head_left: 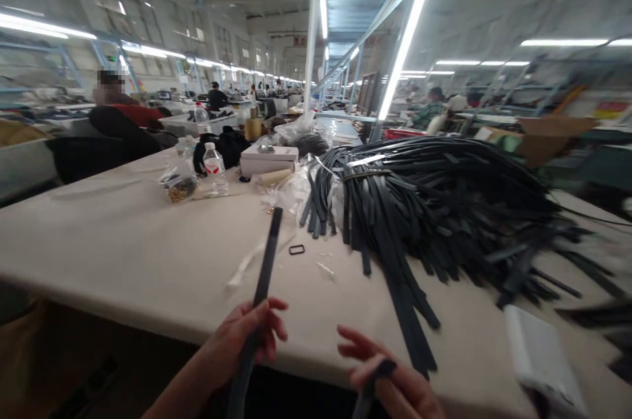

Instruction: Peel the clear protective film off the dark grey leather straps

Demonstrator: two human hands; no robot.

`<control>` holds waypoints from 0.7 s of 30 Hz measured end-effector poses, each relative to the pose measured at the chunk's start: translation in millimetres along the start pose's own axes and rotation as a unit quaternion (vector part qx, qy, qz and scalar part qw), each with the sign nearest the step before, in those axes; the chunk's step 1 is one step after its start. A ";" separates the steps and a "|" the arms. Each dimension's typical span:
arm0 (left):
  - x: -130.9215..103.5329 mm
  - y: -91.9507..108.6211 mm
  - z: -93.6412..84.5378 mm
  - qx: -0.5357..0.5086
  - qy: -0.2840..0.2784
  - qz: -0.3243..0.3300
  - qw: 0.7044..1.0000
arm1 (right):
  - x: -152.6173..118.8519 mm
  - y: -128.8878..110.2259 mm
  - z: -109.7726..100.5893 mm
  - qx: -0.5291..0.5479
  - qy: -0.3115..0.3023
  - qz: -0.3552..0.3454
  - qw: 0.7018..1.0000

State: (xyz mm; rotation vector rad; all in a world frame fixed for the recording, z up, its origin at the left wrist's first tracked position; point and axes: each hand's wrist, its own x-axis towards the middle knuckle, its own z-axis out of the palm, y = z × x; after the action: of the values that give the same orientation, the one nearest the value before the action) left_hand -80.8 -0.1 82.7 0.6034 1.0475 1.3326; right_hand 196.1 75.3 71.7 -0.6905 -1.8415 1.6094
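Nearest of all, the right hand point(395, 386) sits low at the surface point(123, 241) edge, its grip curled round the end of a dark strap end point(375, 376), with the forefinger stretched free. Just beside it the left hand point(247, 340) has its grip wrapped round a long black strap point(266, 261) that rises stiffly away over the pale cloth. Whether both hands hold one looped strap or two, I cannot tell.

As a judgement, the work looks barely begun: one strap is in hand, while a great heap of straps point(444, 208) sprawls to the right, apparently untouched, and no finished stack shows. A small black rectangular ring point(297, 249) lies apart on the cloth between hand and heap.

The straps are flat, narrow, matt, like leather or rubber, and slightly springy. Beyond stand a clear water bottle point(214, 168), a white box point(269, 159) and crinkled plastic bags point(286, 192).
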 end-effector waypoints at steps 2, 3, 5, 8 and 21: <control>-9.3 -19.7 24.4 0.075 -0.111 -0.093 0.987 | 2.4 -13.7 -8.8 0.071 0.040 -0.007 0.997; -12.9 -26.1 34.1 0.109 -0.150 -0.130 0.974 | 4.2 -19.3 -12.9 0.099 0.054 -0.020 0.993; -17.3 -33.1 47.9 0.167 -0.195 -0.176 0.950 | 6.7 -26.5 -20.1 0.124 0.075 -0.040 0.989; -17.5 -36.1 55.7 0.216 -0.219 -0.181 0.934 | 5.2 -26.7 -27.1 0.154 0.124 -0.014 0.980; -3.9 -39.7 84.7 0.271 -0.284 -0.040 0.919 | -27.0 -18.8 -25.0 0.140 0.192 -0.027 0.971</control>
State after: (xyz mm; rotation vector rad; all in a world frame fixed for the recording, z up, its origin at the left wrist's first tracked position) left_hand 12.6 5.8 87.6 1.2623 0.9307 0.7025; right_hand 232.8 70.5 90.1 -0.7546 -1.3161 1.5335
